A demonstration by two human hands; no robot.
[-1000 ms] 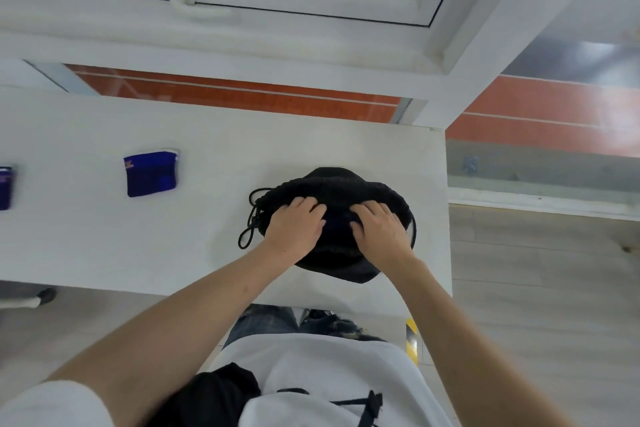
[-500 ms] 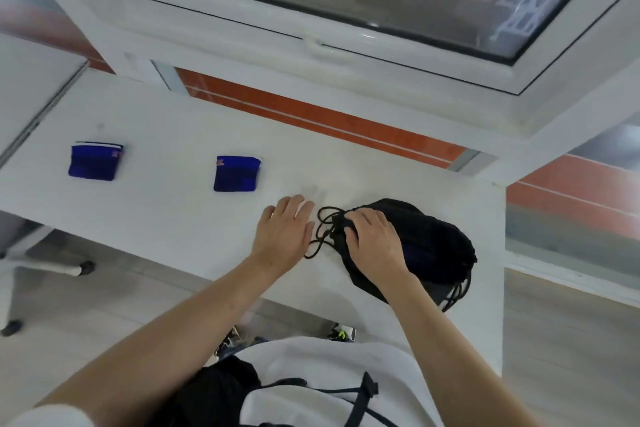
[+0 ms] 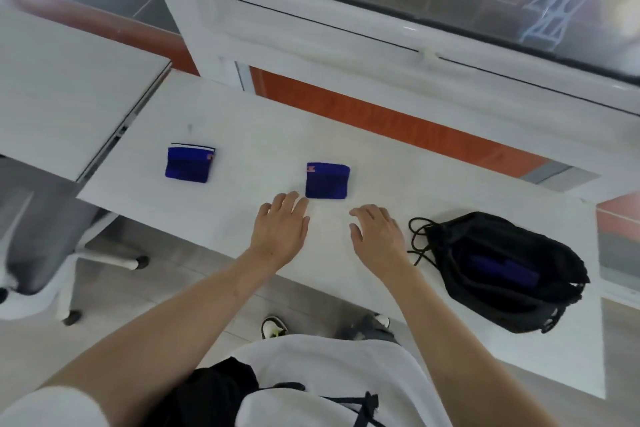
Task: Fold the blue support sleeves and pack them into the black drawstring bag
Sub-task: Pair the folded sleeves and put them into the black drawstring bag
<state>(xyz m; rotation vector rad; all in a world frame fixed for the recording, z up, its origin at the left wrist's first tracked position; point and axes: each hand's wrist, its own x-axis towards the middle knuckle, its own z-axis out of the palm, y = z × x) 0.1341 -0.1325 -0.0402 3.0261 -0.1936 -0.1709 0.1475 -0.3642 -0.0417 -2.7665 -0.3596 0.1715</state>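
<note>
Now both hands are empty and spread: the left hand (image 3: pixel 281 230) hangs flat over the white tabletop (image 3: pixel 242 121) with fingers splayed wide, fingertips just short of the nearer folded blue fabric support sleeve (image 3: pixel 327 181), and the right hand (image 3: pixel 377 230) hovers beside it, fingers loosely open, gripping nothing. That nearer sleeve sits as a neat square just beyond the gap between the two hands; a second folded blue sleeve with a white edge (image 3: pixel 189 164) lies well apart to the far left. Off to the right, the soft black drawstring bag (image 3: pixel 502 270) slumps on the table with its mouth gaping, cords (image 3: pixel 420 236) trailing toward the right hand, and a blue sleeve inside it (image 3: pixel 498 269) showing through the opening. By the look of it these sleeves are light, soft and stretchy, so a fold could spring open; pinching the square across its folded edges, thumb under and fingers on top, looks the safest hold. The limp bag will likely need one hand to hold its mouth.
</note>
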